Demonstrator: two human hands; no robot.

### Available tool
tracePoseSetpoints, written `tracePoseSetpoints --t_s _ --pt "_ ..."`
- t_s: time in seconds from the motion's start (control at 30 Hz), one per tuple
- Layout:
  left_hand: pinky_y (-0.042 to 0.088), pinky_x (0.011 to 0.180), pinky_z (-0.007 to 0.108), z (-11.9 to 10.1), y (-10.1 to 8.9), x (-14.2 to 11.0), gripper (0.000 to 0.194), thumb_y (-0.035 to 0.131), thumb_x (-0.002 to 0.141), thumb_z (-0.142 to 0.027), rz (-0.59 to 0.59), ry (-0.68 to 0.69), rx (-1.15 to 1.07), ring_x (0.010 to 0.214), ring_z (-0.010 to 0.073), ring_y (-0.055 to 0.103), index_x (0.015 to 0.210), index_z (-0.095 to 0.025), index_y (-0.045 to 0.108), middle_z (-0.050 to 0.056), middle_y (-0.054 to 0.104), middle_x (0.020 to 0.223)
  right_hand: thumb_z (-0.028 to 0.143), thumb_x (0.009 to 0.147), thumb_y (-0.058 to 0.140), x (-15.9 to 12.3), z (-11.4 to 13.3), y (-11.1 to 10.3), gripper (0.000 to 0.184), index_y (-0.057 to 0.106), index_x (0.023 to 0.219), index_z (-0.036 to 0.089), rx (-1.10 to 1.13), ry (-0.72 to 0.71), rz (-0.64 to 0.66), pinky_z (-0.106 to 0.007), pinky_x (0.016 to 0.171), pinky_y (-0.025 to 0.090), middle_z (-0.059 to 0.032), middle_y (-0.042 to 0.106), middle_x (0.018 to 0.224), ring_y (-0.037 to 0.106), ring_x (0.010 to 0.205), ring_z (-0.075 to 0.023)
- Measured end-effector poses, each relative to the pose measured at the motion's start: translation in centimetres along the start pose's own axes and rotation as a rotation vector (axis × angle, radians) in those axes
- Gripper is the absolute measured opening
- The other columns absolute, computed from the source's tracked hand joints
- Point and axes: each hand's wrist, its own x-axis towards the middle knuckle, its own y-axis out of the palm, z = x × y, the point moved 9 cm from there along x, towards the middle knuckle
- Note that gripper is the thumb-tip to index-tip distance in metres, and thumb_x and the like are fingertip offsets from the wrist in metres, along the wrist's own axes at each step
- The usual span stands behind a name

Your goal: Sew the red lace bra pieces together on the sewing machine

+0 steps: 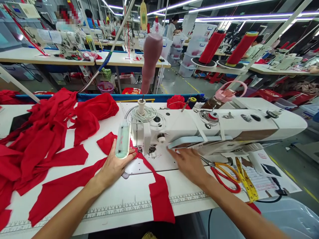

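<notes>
My left hand (116, 167) is at the needle area of a white sewing machine (174, 124), its fingers pressing on a red fabric piece (161, 199). A narrow part of that piece passes by the presser foot (139, 149), and its wider end hangs over the table's front edge. A clear greenish guard (122, 141) covers part of the left fingers. Under the machine arm, my right hand (190, 164) has its fingers stretched out beside a pale blue panel (186, 141), with no cloth in it. Scissors (228, 177) with red and orange handles lie right of it.
Red fabric (47, 132) is heaped on the left of the table. A yellow tape measure (246, 181) and papers (269, 177) lie at right. A printed ruler (117, 209) runs along the front edge. Red thread cones (211, 48) stand behind; several people work farther back.
</notes>
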Motion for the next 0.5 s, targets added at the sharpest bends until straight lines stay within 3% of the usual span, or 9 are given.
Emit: tracePoseSetpoints --t_s 0.07,0.13,0.23,0.33,0.5 --pt "0.043 0.106 0.056 -0.4 -0.2 0.3 0.049 0.043 0.086 0.002 0.004 0.008 -0.013 0.103 0.0215 0.063 0.123 -0.023 0.062 0.007 0.069 0.114 0.000 0.094 0.044 0.5 3.5 -0.8 0.049 0.054 0.138 0.022 0.097 -0.223 -0.028 -0.042 0.103 0.043 -0.0087 0.067 0.128 0.059 0.118 -0.0233" --pt "0.047 0.100 0.052 -1.0 -0.6 0.8 0.049 0.042 0.084 0.003 -0.003 0.017 -0.014 0.101 0.0218 0.062 0.122 -0.022 0.062 0.007 0.069 0.110 0.003 0.098 0.043 1.1 6.4 -1.0 0.046 0.052 0.139 0.021 0.218 -0.374 -0.012 -0.038 0.108 0.041 -0.0055 0.061 0.138 0.053 0.128 -0.0193" --pt "0.050 0.088 0.046 -1.9 -0.6 1.4 0.048 0.040 0.079 0.006 0.018 0.020 0.038 0.092 0.0226 0.061 0.114 -0.019 0.064 0.008 0.067 0.099 0.011 0.103 0.040 2.4 8.2 -0.8 0.033 0.060 0.128 0.017 0.369 -0.409 0.022 -0.032 0.106 0.045 -0.0050 0.066 0.129 0.058 0.120 -0.0161" --pt "0.050 0.082 0.044 -1.9 0.1 1.4 0.046 0.041 0.075 0.007 0.099 -0.008 0.108 0.082 0.0220 0.060 0.105 -0.017 0.066 0.007 0.064 0.086 0.011 0.103 0.039 3.3 8.5 -0.5 0.032 0.063 0.123 0.016 0.452 -0.426 0.046 -0.031 0.100 0.049 -0.0057 0.070 0.118 0.062 0.111 -0.0160" --pt "0.049 0.087 0.043 -0.9 -0.6 0.9 0.037 0.047 0.087 -0.003 0.030 -0.061 0.031 0.103 0.0243 0.057 0.116 -0.021 0.063 0.010 0.064 0.108 0.005 0.099 0.037 3.6 8.7 -0.3 0.036 0.061 0.126 0.012 0.472 -0.441 -0.009 -0.035 0.098 0.051 -0.0114 0.065 0.130 0.062 0.112 -0.0195"
